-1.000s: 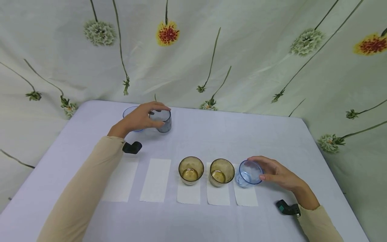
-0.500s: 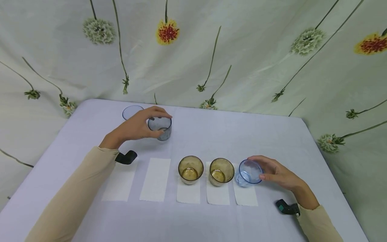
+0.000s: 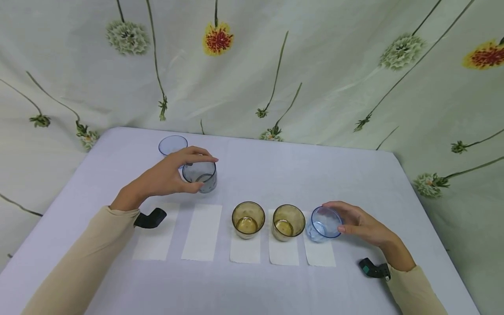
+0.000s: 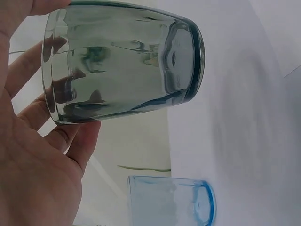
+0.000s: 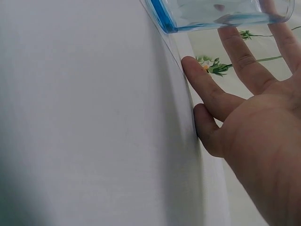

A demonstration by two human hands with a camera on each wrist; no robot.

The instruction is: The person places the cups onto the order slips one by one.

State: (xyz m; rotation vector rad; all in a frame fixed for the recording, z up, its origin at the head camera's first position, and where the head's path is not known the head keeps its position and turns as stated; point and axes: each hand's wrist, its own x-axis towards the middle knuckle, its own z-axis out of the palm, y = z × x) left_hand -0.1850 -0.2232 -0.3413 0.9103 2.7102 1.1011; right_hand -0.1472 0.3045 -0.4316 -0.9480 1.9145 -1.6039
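My left hand (image 3: 169, 175) grips a smoky grey glass (image 3: 206, 180) near its rim, thumb on one side and fingers on the other. In the left wrist view the grey glass (image 4: 127, 61) is upright, its base off the cloth and a shadow beyond it. On the right, my right hand (image 3: 364, 227) holds a light blue glass (image 3: 320, 234), with thumb and fingers at its rim. That glass stands on the rightmost white paper strip (image 3: 320, 258). The right wrist view shows only the lower part of the blue glass (image 5: 221, 14), fingers behind it.
Two amber glasses, a left one (image 3: 247, 221) and a right one (image 3: 287, 225), stand on strips beside the blue glass. Two more strips, one nearer the middle (image 3: 201, 234) and one farther left (image 3: 155, 240), bear no glass. Another blue glass (image 3: 171, 143) stands at the back left, partly hidden.
My left hand has brought the grey glass toward me and slightly left, away from the back blue glass. The right hand and its blue glass have stayed put.
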